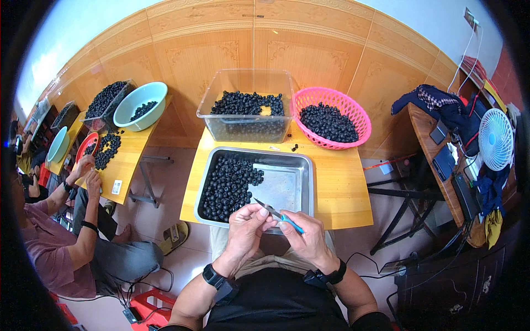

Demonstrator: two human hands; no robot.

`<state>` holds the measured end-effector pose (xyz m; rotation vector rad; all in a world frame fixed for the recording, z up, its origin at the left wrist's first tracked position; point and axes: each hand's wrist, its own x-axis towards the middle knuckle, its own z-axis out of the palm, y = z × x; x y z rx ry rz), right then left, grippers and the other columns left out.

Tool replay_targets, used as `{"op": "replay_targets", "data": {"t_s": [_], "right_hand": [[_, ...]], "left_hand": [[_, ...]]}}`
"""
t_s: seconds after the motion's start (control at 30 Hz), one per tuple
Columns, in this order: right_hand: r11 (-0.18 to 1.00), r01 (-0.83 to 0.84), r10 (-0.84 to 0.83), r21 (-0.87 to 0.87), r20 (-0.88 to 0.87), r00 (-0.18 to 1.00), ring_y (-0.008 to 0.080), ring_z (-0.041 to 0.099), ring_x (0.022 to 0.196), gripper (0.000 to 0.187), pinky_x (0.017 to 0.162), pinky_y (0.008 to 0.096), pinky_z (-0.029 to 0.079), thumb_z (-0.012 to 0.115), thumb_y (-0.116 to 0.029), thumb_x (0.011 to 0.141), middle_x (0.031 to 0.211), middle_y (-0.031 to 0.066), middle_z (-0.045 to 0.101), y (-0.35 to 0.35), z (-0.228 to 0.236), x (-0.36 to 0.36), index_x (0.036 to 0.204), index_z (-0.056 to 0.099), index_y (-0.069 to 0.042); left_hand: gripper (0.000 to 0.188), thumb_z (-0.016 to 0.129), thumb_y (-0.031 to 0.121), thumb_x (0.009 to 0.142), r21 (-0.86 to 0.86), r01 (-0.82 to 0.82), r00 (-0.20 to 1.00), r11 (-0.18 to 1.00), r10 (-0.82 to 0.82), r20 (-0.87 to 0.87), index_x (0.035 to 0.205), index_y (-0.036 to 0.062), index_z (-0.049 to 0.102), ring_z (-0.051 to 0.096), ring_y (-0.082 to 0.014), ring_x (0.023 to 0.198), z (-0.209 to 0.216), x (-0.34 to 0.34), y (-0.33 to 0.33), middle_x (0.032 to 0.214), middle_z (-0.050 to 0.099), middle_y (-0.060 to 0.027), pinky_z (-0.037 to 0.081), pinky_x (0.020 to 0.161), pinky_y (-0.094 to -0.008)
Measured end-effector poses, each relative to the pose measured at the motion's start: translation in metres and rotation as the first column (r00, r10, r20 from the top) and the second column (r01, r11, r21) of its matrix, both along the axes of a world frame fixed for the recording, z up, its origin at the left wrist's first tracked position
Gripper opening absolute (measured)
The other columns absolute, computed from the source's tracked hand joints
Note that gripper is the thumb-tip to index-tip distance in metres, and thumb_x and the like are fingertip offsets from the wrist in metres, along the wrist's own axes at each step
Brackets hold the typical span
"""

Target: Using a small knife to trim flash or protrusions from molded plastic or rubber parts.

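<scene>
My right hand (306, 237) is wrapped round a small hand tool (295, 225) with a blue handle and a narrow dark pointed tip; its exact kind is unclear. Beside it, touching or nearly so, my left hand (248, 226) has its fingers pinched together, and whatever they hold is hidden. Both hands are over the near edge of a metal tray (311, 176). Small round black pieces (226, 185), bead-like with pale spots, fill the tray's left part. Bare metal shows on its right.
Behind the tray stand a clear plastic bin (245, 129) and a pink basket (361, 118), both holding black pieces. They share the yellow table (342, 198). A co-worker (63, 243) sits at another table on the left. A fan (496, 139) stands far right.
</scene>
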<state>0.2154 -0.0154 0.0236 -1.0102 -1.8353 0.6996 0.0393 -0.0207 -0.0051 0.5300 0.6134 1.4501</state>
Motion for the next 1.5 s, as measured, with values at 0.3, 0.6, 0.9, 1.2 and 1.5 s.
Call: {"op": "replay_targets", "data": {"t_s": [0.3,0.6,0.9,1.2,1.5], "right_hand": [[0.995,0.043,-0.045,0.085,0.014,0.999,0.0299,0.070,0.066,0.033,0.058,0.0375,0.053,0.071,-0.026,0.094,0.079,0.0169,0.070,-0.005,0.010,-0.004,0.110,0.072,0.003],[0.994,0.108,-0.105,0.022,-0.098,0.990,0.0235,0.070,0.067,0.031,0.059,0.0329,0.052,0.070,-0.022,0.095,0.081,0.0172,0.071,0.004,0.012,0.010,0.111,0.071,0.005],[0.996,-0.085,0.085,0.007,-0.074,0.994,0.0204,0.065,0.064,0.034,0.059,0.0312,0.049,0.073,-0.024,0.094,0.077,0.0143,0.066,-0.009,0.029,-0.001,0.113,0.070,0.004],[0.988,-0.134,0.141,0.076,-0.104,0.985,0.0163,0.060,0.065,0.033,0.060,0.0279,0.047,0.078,-0.011,0.088,0.077,0.0079,0.062,-0.005,0.027,-0.014,0.118,0.070,0.000],[0.995,-0.045,0.048,0.091,-0.040,0.998,0.0255,0.068,0.078,0.031,0.067,0.0343,0.053,0.078,-0.004,0.083,0.087,0.0126,0.066,0.010,0.012,-0.003,0.113,0.069,-0.003]], "left_hand": [[0.011,0.067,0.011,0.097,0.067,0.010,1.000,0.998,-0.009,-0.009,0.102,0.0007,0.067,0.068,-0.0129,0.079,0.001,-0.005,-0.004,0.089,0.069,-0.0073,0.063,0.077,-0.0310],[0.015,0.069,0.013,0.096,0.147,0.029,0.999,0.989,-0.024,-0.040,0.104,-0.0002,0.068,0.068,-0.0129,0.081,0.031,-0.014,-0.016,0.094,0.070,-0.0097,0.063,0.080,-0.0331],[0.015,0.066,0.013,0.098,0.085,0.024,0.999,0.996,-0.027,0.034,0.107,0.0005,0.068,0.069,-0.0139,0.083,0.021,-0.014,-0.018,0.097,0.071,-0.0093,0.062,0.080,-0.0315],[0.018,0.069,0.012,0.096,0.109,0.128,0.992,0.986,-0.127,-0.017,0.110,0.0016,0.067,0.070,-0.0159,0.090,0.009,-0.010,-0.021,0.099,0.071,-0.0075,0.059,0.083,-0.0327],[0.016,0.068,0.012,0.098,-0.022,0.181,0.973,0.983,-0.182,-0.142,0.109,0.0013,0.066,0.070,-0.0134,0.083,0.005,-0.014,-0.020,0.096,0.072,-0.0068,0.060,0.078,-0.0299]]}}
